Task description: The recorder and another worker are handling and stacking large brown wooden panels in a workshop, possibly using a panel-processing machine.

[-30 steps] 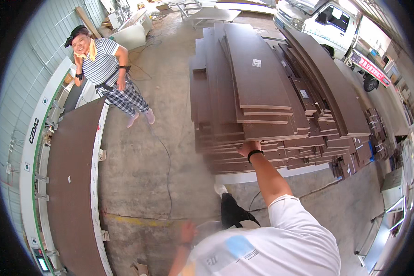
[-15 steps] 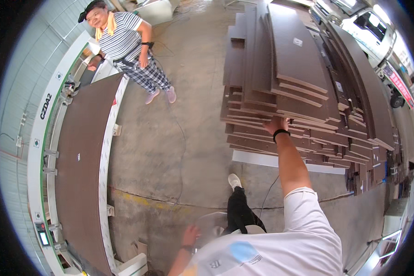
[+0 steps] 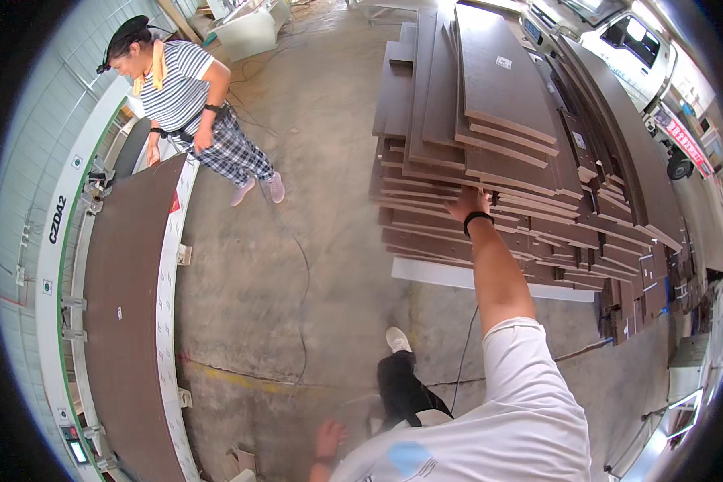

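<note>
My right arm reaches out to a tall stack of dark brown boards (image 3: 510,96). My right hand (image 3: 467,204) is closed at the front edges of the stack, about halfway up, on the edge of a brown board (image 3: 530,205); some fingertips are hidden between the layers. A black band circles that wrist. Low beside my body, my left hand (image 3: 330,440) hangs with its fingers apart and nothing in it, a little blurred.
On the left stands a long white machine (image 3: 46,277) with a large brown panel (image 3: 124,297) on it. A co-worker (image 3: 189,96) stands at its far end, one hand near the panel. A cable (image 3: 304,297) crosses the floor. A white truck (image 3: 631,52) is far right.
The view has shifted slightly, moving the stack and machine left in the picture. The co-worker has bent the head down toward the panel and lowered a hand to it. My right hand stays at the stack.
</note>
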A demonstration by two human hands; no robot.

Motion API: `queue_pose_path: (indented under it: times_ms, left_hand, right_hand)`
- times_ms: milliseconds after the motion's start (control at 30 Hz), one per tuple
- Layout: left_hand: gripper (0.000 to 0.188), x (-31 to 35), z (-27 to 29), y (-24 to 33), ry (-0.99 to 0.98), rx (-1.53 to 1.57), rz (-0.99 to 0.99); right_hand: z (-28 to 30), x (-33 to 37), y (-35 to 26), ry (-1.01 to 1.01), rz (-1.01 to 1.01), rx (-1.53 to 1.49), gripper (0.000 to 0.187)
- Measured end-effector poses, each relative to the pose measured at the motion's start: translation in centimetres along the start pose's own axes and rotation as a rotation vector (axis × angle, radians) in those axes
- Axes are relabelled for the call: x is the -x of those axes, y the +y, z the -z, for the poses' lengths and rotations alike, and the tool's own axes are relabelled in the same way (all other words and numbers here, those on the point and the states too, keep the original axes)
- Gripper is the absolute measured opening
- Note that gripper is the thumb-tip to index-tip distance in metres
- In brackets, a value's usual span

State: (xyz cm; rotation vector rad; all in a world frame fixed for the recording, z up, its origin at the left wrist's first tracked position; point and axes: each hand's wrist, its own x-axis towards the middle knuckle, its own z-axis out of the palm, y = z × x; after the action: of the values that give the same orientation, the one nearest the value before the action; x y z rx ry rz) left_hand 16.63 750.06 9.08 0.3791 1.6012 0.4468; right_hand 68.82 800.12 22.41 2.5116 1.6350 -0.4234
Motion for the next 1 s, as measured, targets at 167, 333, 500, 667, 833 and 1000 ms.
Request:
queue_pose_path:
  times_ms: [167, 333, 500, 667, 833, 1000]
  left_hand:
    - [0.045, -2.8, -2.3, 3.4, 0.019, 0.001, -0.015]
    - [0.044, -5.7, -4.1, 5.4, 0.034, 0.029, 0.004]
    - [0.042, -7.9, -4.7, 6.2, 0.036, -0.061, -0.043]
    - [0.041, -8.7, -6.1, 6.5, 0.137, -0.013, -0.054]
    - [0.040, -7.8, -6.8, 7.9, 0.136, 0.086, -0.077]
    - [0.034, -4.3, -2.8, -0.3, 0.191, -0.137, -0.335]
  right_hand:
    - [2.1, -4.2, -0.5, 0.043, -0.011, 0.120, 0.081]
    - [3.1, -10.6, -0.5, 0.023, -0.066, 0.020, 0.092]
    - [1.8, -15.9, -0.6, 0.110, -0.078, 0.052, 0.093]
    - [5.1, -17.5, -2.6, 0.106, -0.142, -0.069, 0.098]
    - [2.5, -24.8, 8.3, 0.168, -0.035, -0.403, 0.083]
    - [-3.2, -17.7, 3.7, 0.421, 0.268, -0.514, 0.064]
